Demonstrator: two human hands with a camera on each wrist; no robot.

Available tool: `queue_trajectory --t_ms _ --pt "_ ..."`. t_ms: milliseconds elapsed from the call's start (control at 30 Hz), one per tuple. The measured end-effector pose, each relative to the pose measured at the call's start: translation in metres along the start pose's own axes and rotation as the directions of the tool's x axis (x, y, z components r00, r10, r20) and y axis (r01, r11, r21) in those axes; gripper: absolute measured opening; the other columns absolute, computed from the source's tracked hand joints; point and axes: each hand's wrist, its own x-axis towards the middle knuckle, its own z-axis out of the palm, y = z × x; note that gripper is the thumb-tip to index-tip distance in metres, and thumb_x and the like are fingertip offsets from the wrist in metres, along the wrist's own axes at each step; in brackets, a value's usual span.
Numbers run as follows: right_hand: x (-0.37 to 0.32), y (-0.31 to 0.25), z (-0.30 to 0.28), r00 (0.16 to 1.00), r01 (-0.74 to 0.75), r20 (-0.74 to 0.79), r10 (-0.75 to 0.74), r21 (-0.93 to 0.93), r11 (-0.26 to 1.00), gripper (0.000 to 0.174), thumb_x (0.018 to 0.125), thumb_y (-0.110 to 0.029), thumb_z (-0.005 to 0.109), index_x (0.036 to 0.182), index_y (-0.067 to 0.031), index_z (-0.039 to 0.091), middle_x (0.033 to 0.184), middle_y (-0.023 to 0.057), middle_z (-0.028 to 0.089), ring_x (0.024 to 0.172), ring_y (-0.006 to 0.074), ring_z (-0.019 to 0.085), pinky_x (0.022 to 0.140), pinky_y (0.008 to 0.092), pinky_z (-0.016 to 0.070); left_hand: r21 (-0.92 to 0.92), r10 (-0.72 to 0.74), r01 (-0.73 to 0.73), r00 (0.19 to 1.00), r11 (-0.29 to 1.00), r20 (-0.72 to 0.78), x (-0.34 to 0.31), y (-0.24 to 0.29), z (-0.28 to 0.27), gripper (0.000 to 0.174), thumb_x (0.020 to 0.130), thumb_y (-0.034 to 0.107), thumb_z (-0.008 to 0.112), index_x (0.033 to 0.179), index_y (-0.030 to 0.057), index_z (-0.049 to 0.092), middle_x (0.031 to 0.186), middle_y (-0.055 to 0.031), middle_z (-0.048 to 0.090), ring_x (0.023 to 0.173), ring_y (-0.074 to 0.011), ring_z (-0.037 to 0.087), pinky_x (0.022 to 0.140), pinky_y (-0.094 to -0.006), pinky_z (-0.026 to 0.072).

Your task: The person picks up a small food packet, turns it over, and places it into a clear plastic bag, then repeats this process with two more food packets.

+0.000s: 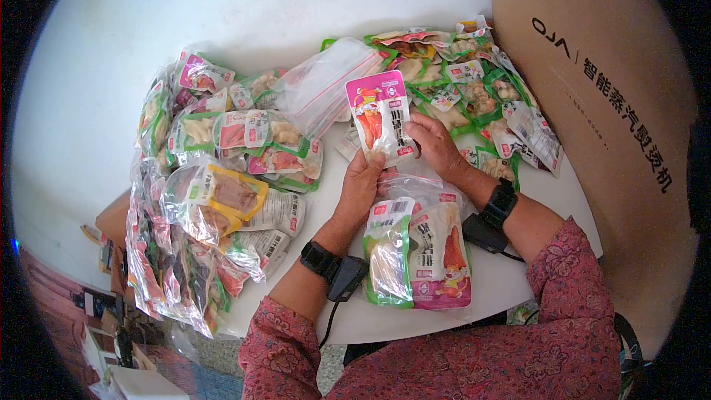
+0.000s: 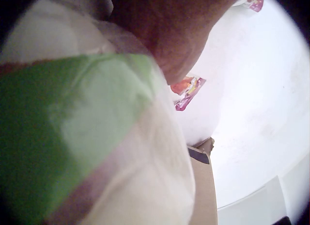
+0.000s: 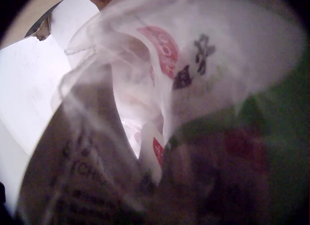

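Note:
In the head view, a pink and white food packet stands tilted up over the table, held in both hands. The left hand pinches its lower edge, thumb on the printed front. At the packet's right edge the right hand grips it, thumb in front. Just below the hands lies a clear zip bag with a green-edged packet and another pink packet inside. Blurred plastic with a green band fills much of the left wrist view; the clear bag's film covers most of the right wrist view.
Bagged food packets are heaped on the left of the white table. Another pile of bagged packets lies at the back right. Flat clear zip bags sit between them. A large cardboard box stands along the right side.

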Motion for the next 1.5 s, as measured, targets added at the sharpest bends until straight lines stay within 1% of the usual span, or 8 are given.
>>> queue_trajectory --t_ms 33,267,367,467,633,700,967,1500 --pt "0.000 0.000 -0.001 1.000 -0.011 0.023 0.011 0.001 1.000 0.022 0.087 -0.019 0.042 0.095 -0.0040 0.056 0.073 -0.0051 0.051 0.060 0.0019 0.043 0.051 0.0166 0.0356 0.000 0.000 0.000 1.000 1.000 0.000 0.000 0.000 0.000 0.029 0.091 0.026 0.044 0.116 0.0131 0.044 0.077 0.0019 0.056 0.053 -0.0011 0.045 0.042 -0.0143 0.0343" --pt "0.002 0.006 -0.002 0.999 0.020 0.034 -0.020 0.022 1.000 0.022 0.087 -0.023 0.044 0.090 -0.0045 0.055 0.073 -0.0052 0.051 0.061 0.0019 0.044 0.049 0.0169 0.0350 -0.003 -0.021 0.021 1.000 1.000 -0.007 -0.002 0.002 0.001 0.026 0.091 0.025 0.043 0.113 0.0128 0.046 0.075 0.0021 0.056 0.052 -0.0010 0.045 0.041 -0.0144 0.0341" --pt "-0.001 -0.002 0.002 0.998 -0.030 0.046 0.031 -0.020 0.999 0.021 0.087 -0.025 0.047 0.090 -0.0060 0.055 0.075 -0.0046 0.052 0.062 0.0021 0.045 0.049 0.0172 0.0370 -0.009 -0.017 0.017 1.000 1.000 -0.002 0.000 0.001 -0.002 0.025 0.091 0.023 0.043 0.113 0.0129 0.046 0.075 0.0020 0.056 0.052 -0.0015 0.045 0.041 -0.0145 0.0342" --pt "-0.001 -0.005 0.005 0.998 0.048 0.047 -0.046 -0.024 0.999 0.020 0.086 -0.026 0.050 0.091 -0.0069 0.054 0.075 -0.0042 0.053 0.064 0.0025 0.046 0.051 0.0179 0.0399 -0.023 -0.020 0.020 1.000 1.000 -0.012 0.000 0.003 -0.001 0.025 0.090 0.022 0.043 0.113 0.0117 0.046 0.075 0.0010 0.056 0.054 -0.0032 0.048 0.042 -0.0153 0.0356" --pt "0.001 0.000 0.002 0.997 -0.021 0.071 0.023 -0.035 0.999 0.017 0.087 -0.023 0.049 0.091 -0.0068 0.054 0.075 -0.0041 0.052 0.063 0.0029 0.047 0.051 0.0179 0.0414 -0.045 -0.009 0.008 1.000 0.999 -0.015 -0.001 0.005 0.000 0.026 0.090 0.022 0.044 0.114 0.0114 0.045 0.076 -0.0001 0.057 0.055 -0.0044 0.051 0.041 -0.0157 0.0362" --pt "0.001 0.002 0.001 0.996 -0.020 0.081 0.023 -0.029 0.999 0.016 0.087 -0.022 0.049 0.091 -0.0069 0.054 0.074 -0.0041 0.052 0.063 0.0029 0.047 0.051 0.0176 0.0411 -0.027 -0.029 0.028 0.999 0.999 -0.038 -0.004 0.010 0.003 0.026 0.091 0.021 0.042 0.115 0.0127 0.044 0.073 0.0014 0.055 0.050 -0.0016 0.043 0.040 -0.0144 0.0324" --pt "0.000 -0.002 0.003 0.998 0.001 0.067 -0.002 0.025 1.000 0.016 0.088 -0.019 0.047 0.097 -0.0071 0.052 0.078 -0.0041 0.052 0.066 0.0023 0.047 0.051 0.0170 0.0403 -0.040 -0.030 0.029 0.999 0.999 -0.037 -0.002 0.006 0.002 0.027 0.091 0.021 0.042 0.117 0.0130 0.043 0.073 0.0019 0.054 0.050 -0.0011 0.042 0.041 -0.0141 0.0325" --pt "0.004 0.005 0.002 0.992 0.038 0.114 -0.052 0.119 0.992 0.018 0.088 -0.013 0.044 0.103 -0.0042 0.046 0.088 0.0000 0.052 0.079 0.0049 0.048 0.067 0.0201 0.0416 -0.048 -0.005 0.005 1.000 0.999 -0.003 -0.004 0.010 0.003 0.026 0.091 0.020 0.041 0.116 0.0137 0.043 0.073 0.0028 0.055 0.052 -0.0012 0.045 0.041 -0.0144 0.0331"
